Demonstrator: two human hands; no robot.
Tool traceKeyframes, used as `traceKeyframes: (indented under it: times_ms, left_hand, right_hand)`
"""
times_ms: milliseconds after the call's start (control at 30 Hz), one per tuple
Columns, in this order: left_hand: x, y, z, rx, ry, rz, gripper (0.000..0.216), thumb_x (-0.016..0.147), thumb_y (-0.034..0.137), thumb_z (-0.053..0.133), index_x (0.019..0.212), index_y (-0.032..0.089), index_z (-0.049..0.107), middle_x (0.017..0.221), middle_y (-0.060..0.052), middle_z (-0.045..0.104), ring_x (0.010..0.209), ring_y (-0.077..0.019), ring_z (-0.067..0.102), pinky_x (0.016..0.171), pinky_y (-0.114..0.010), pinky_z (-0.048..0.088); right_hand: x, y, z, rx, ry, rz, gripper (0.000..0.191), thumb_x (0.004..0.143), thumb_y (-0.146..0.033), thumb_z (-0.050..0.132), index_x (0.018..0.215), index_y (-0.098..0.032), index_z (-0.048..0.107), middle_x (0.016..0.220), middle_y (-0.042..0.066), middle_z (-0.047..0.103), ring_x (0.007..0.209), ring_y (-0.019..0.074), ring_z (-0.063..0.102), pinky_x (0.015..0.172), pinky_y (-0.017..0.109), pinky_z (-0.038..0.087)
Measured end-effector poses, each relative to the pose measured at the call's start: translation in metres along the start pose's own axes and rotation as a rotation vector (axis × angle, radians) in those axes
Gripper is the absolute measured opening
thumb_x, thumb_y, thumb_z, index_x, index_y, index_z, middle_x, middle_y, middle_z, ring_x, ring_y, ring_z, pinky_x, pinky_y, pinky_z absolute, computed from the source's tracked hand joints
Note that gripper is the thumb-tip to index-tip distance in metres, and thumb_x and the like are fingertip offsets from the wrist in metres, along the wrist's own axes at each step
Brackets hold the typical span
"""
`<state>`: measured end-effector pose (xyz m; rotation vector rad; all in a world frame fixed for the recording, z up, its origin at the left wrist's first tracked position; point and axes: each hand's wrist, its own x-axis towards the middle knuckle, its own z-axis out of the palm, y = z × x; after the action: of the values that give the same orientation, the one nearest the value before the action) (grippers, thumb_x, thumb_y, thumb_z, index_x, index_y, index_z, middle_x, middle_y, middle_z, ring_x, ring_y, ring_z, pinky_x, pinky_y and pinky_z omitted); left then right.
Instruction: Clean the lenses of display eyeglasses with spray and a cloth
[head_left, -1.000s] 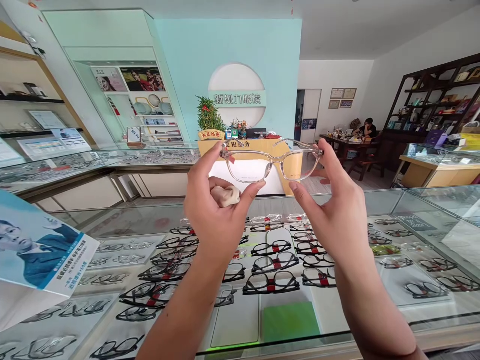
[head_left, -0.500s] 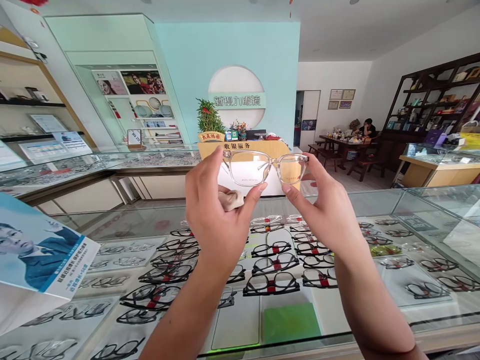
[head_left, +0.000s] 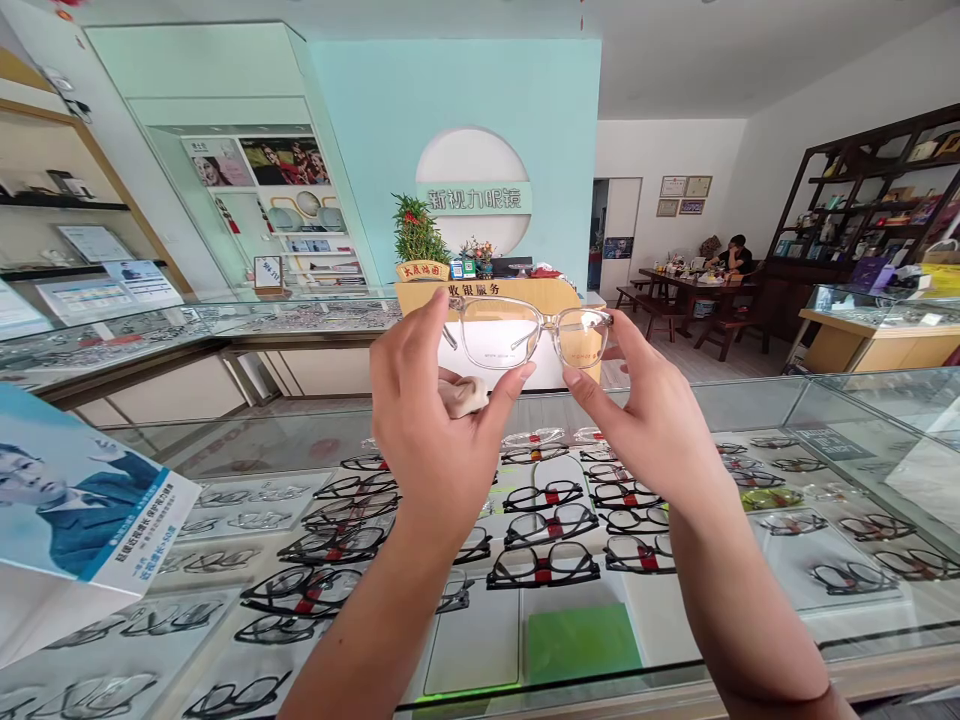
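Note:
A pair of clear-framed eyeglasses (head_left: 545,320) is held up above the glass display case, lenses facing me. My left hand (head_left: 435,410) grips its left end between thumb and fingers. A crumpled off-white cloth (head_left: 463,396) is tucked in that same palm. At the other end, my right hand (head_left: 649,410) pinches the frame near the hinge, thumb by the lower rim. Faint print shows on both lenses. Below my hands, rows of black eyeglasses (head_left: 544,566) with red tags lie inside the case.
The glass display case (head_left: 247,445) spans the front. On its left stands a blue and white advertising box (head_left: 82,510). A green box (head_left: 583,642) sits near the front edge. Beyond are a cash counter (head_left: 517,290) and a seated person (head_left: 735,257) at a wooden table.
The eyeglasses have tilted very slightly and risen a touch at the left end. Both hands keep their hold, otherwise almost unmoved.

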<state>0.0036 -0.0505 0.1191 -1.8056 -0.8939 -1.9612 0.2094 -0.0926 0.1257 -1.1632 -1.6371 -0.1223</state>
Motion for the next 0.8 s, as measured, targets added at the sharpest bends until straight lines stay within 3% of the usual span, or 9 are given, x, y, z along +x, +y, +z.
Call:
traceKeyframes:
  times_ms: [133,233,333,567,667,800]
  left_hand:
    - [-0.001,-0.007,0.003,-0.073,-0.064,-0.096,0.080,0.094,0.056,0.093,0.164,0.035,0.060,0.155,-0.013,0.072,0.103,-0.0255,0.077,0.079,-0.040,0.066]
    - [0.000,-0.017,0.009,-0.161,-0.132,-0.160,0.080,0.093,0.056,0.093,0.162,0.032,0.059,0.155,-0.014,0.073,0.091,-0.0185,0.074,0.076,-0.035,0.065]
    - [0.002,-0.025,0.014,-0.238,-0.176,-0.191,0.080,0.093,0.057,0.094,0.159,0.031,0.058,0.153,-0.015,0.073,0.094,-0.0196,0.076,0.079,-0.036,0.066]
    - [0.003,-0.029,0.018,-0.284,-0.186,-0.197,0.079,0.092,0.059,0.094,0.156,0.029,0.057,0.151,-0.017,0.073,0.112,-0.0255,0.080,0.082,-0.036,0.067]
    - [0.002,-0.029,0.020,-0.263,-0.154,-0.193,0.082,0.091,0.063,0.094,0.156,0.028,0.058,0.150,-0.016,0.073,0.110,-0.0249,0.079,0.081,-0.035,0.065]
    - [-0.002,-0.028,0.024,-0.164,-0.027,-0.139,0.087,0.088,0.068,0.094,0.156,0.027,0.059,0.153,-0.016,0.069,0.113,-0.0261,0.078,0.081,-0.036,0.064]
  right_hand:
    - [0.000,-0.004,-0.002,-0.009,0.038,0.028,0.061,0.106,-0.053,0.069,0.161,-0.029,0.058,0.145,0.016,0.080,0.126,0.0383,0.078,0.102,0.062,0.066]
    - [-0.001,-0.006,-0.003,-0.058,0.140,-0.012,0.066,0.103,-0.052,0.075,0.161,-0.028,0.055,0.152,0.018,0.075,0.126,0.0385,0.077,0.102,0.062,0.066]
    - [-0.003,-0.008,-0.002,-0.097,0.210,-0.061,0.066,0.102,-0.051,0.077,0.161,-0.031,0.054,0.153,0.017,0.071,0.122,0.0371,0.076,0.101,0.060,0.066]
    - [-0.004,-0.010,-0.001,-0.126,0.219,-0.096,0.067,0.104,-0.052,0.075,0.164,-0.032,0.052,0.148,0.017,0.070,0.120,0.0369,0.073,0.099,0.060,0.067]
    - [-0.004,-0.006,0.002,-0.074,0.211,-0.095,0.071,0.106,-0.052,0.074,0.169,-0.033,0.049,0.154,0.017,0.068,0.125,0.0376,0.072,0.100,0.060,0.067]
    - [-0.004,0.003,0.009,0.157,0.185,-0.071,0.069,0.112,-0.051,0.067,0.176,-0.038,0.046,0.168,0.014,0.063,0.131,0.0360,0.072,0.107,0.061,0.065]
